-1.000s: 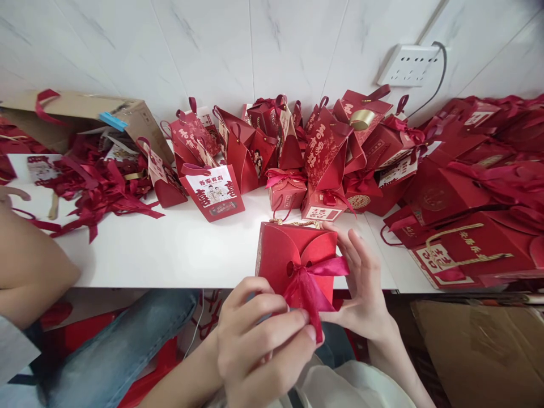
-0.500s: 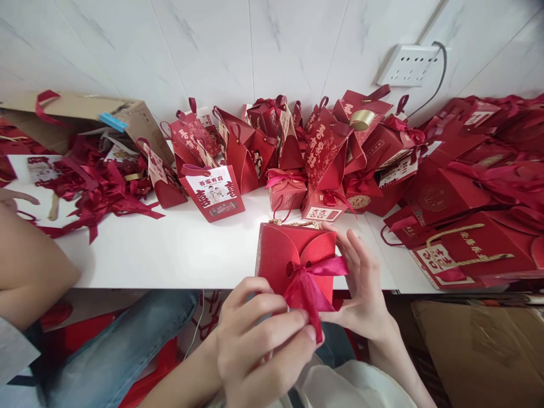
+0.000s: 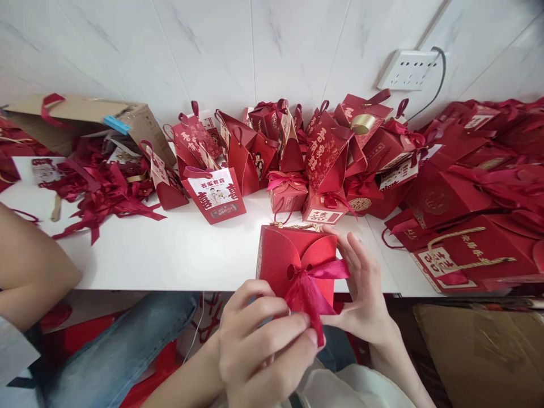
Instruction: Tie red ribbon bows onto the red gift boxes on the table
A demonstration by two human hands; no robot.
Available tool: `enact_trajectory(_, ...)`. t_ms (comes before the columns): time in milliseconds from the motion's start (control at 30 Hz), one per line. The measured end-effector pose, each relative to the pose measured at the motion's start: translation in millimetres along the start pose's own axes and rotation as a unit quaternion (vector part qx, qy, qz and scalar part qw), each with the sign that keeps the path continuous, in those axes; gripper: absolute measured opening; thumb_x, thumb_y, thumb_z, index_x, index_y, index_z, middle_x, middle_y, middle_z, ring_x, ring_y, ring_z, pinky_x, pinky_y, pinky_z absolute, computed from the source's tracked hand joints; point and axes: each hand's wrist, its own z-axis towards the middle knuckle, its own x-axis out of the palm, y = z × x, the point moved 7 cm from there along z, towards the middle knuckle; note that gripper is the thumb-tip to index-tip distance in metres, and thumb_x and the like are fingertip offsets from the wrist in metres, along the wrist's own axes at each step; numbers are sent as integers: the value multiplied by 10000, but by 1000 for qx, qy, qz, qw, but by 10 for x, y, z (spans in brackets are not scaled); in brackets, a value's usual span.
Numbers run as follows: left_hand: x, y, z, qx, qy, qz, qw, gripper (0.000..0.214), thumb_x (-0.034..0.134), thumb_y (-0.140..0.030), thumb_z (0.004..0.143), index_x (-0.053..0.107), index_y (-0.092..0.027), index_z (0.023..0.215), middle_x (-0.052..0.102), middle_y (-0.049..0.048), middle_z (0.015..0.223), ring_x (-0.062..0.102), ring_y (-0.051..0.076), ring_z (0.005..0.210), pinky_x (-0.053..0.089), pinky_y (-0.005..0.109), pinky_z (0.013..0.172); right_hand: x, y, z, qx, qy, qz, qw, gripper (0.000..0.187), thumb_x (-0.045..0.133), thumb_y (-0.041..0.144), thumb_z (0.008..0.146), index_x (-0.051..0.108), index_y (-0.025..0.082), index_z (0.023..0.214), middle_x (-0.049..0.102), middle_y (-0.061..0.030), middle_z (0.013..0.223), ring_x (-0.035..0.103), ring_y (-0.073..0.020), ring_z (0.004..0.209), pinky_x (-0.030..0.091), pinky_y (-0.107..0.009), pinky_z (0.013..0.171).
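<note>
A red gift box [image 3: 276,252] with overlapping curved top flaps is held tilted at the front of the white table, its gold rope handle [image 3: 297,226] on the far side. A magenta satin ribbon [image 3: 308,289] is tied at the holes in its flaps. My left hand [image 3: 267,337] is closed at the near side, thumb and fingertips pinching the ribbon's hanging tail. Along the box's right side lies my right hand [image 3: 365,289], its fingers behind the far edge and its thumb underneath, gripping the box. The underside is hidden.
Several red gift boxes [image 3: 327,150] stand along the tiled wall. More boxes [image 3: 459,198] are piled at right. Loose ribbons [image 3: 106,198] lie before an open carton [image 3: 140,130] at left. Another person's arm [image 3: 34,260] reaches over the table's left edge. A power socket [image 3: 410,69] is on the wall.
The other person's fingers at the far left have moved out of sight behind their arm. My hands, the box and the ribbon stay almost the same.
</note>
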Motion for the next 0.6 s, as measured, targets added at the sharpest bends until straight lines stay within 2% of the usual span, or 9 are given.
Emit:
enact_trajectory(200, -6, 0, 19, 17, 13, -19, 1000, 151, 638, -88, 808, 611, -181, 693, 690, -38, 644, 617, 87, 540, 531, 256, 547, -2, 15, -14, 1, 0, -3, 1000, 1001, 812, 351, 679, 200, 345, 1472, 331, -93, 1509, 326, -278, 1394, 434, -479, 1066)
enact_trajectory(433, -19, 7, 1, 8, -1, -23, 1000, 139, 641, -89, 808, 624, -168, 695, 689, -28, 644, 616, 92, 546, 536, 262, 556, -7, 5, -13, -6, 3, -15, 1000, 964, 778, 392, 714, 189, 338, 1476, 337, -98, 1501, 318, -269, 1398, 432, -475, 1067)
enact_trajectory(600, -30, 2, 39, 25, 8, -30, 999, 158, 620, -84, 828, 632, -155, 687, 697, -24, 643, 618, 85, 547, 541, 258, 558, -17, 12, -12, -6, 0, -35, 999, 1060, 834, 398, 632, 189, 345, 1472, 351, -113, 1494, 334, -302, 1387, 462, -497, 1029)
